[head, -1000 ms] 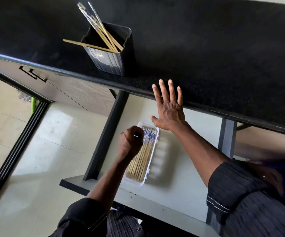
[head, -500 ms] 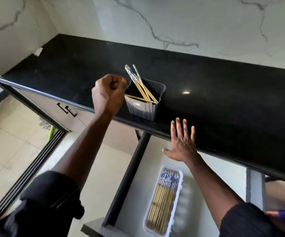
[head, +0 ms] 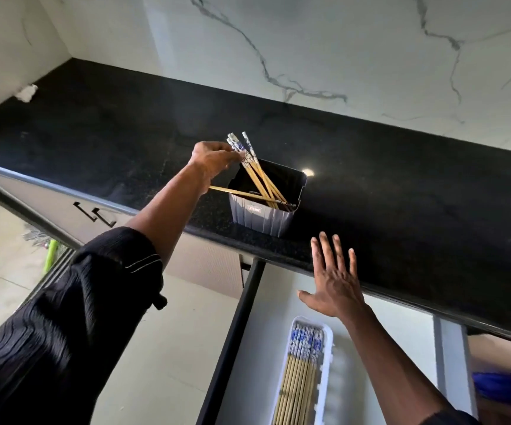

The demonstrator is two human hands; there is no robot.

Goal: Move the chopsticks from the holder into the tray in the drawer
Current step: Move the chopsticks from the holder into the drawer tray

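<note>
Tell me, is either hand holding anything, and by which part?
The left hand pinches the chopsticks near their blue-patterned tops, above the holder. The right hand holds nothing; its fingers are straight.
</note>
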